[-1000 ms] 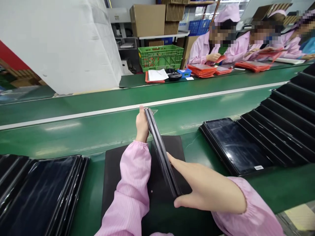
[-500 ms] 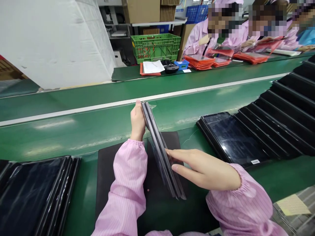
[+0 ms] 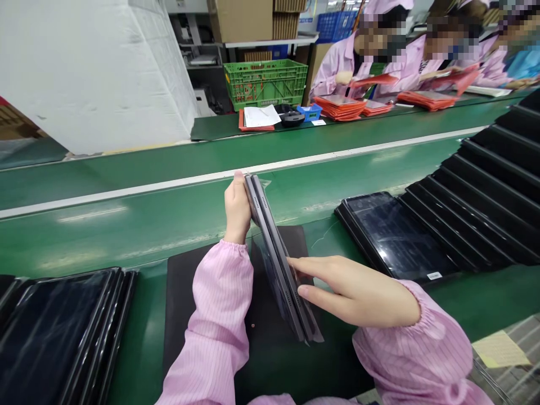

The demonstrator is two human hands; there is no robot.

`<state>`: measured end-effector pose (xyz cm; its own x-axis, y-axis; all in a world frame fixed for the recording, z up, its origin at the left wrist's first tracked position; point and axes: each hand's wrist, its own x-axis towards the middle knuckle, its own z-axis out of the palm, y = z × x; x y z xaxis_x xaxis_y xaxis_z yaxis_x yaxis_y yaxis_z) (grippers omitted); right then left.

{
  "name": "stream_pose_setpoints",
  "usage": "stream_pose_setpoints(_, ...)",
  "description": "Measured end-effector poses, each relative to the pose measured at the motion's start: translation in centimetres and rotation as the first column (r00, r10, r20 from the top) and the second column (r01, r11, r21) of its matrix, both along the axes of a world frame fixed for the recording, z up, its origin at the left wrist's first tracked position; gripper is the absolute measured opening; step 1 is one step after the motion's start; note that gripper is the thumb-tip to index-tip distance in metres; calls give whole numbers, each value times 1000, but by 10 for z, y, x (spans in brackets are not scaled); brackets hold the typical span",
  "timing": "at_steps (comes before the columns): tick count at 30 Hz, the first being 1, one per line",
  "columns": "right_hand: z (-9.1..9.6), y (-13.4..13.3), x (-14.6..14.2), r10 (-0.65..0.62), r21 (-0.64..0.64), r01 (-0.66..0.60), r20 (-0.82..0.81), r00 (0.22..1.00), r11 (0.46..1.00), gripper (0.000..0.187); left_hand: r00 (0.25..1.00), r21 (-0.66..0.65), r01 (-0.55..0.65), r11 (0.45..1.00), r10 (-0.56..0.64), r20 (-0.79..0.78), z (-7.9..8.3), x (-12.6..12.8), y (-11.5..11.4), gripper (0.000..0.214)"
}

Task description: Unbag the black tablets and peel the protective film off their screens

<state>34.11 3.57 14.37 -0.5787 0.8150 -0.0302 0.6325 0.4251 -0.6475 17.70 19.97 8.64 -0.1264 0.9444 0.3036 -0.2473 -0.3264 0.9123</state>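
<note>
Two thin grey tablets (image 3: 276,260) stand on edge, pressed together, over a black mat (image 3: 270,337) on the green bench. My left hand (image 3: 236,209) grips their far end, fingers wrapped round the left face. My right hand (image 3: 358,292) lies against their right face near the near end, fingers stretched out and pressing. Clear film shows at the tablets' far tip.
A row of black tablets (image 3: 476,197) leans at the right; another stack (image 3: 63,332) lies at the left. Behind runs a green conveyor (image 3: 169,169) with a white stripe. Co-workers in pink handle red trays (image 3: 341,106) at the far bench, beside a green crate (image 3: 265,83).
My right hand went from gripping the tablets' near end to lying with fingers straight along their side. The view tilted down slightly. The tablets stay on edge.
</note>
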Motion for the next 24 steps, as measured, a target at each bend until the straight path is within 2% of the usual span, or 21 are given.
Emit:
stream_pose_setpoints(7,4,-2,6,18,1,-18,-42,999,1000,46,1000,35,-2,999,3,-21,4,2,-4,58)
stream_pose_setpoints(10,5,0,10,1,-41,-6,-140,990,999,42,1000,31,1,1000,0,-28,5,3,-6,57)
stream_pose_setpoints(16,5,2,9,-243,-127,208,-430,869,970,20,998,68,41,997,-38,-47,11,6,-17,56)
stream_pose_setpoints(20,3,2,3,-297,-221,211,-513,805,952,15,997,64,63,996,-60,-39,18,7,-25,55)
stream_pose_setpoints(24,1,3,2,-308,-232,212,-550,776,949,15,995,64,95,993,-92,-49,25,9,-33,58)
